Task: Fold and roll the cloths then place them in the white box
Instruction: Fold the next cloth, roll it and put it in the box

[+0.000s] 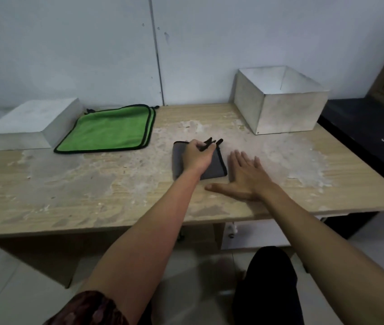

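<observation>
A grey cloth point(214, 168) with black trim lies folded small at the middle of the table. My left hand point(196, 156) rests on top of it and pinches its black loops at the far edge. Just right of the cloth, my right hand point(245, 174) lies flat on the table, fingers spread, holding nothing. A stack of green cloths point(108, 130) with black edging lies flat at the back left. The open white box point(287, 111) stands at the back right, and no cloth shows inside it.
A closed white box point(26, 124) sits at the back left, next to the green cloths. The wooden table point(69, 188) has worn pale patches. A dark counter point(369, 127) adjoins the table's right side. A wall rises directly behind.
</observation>
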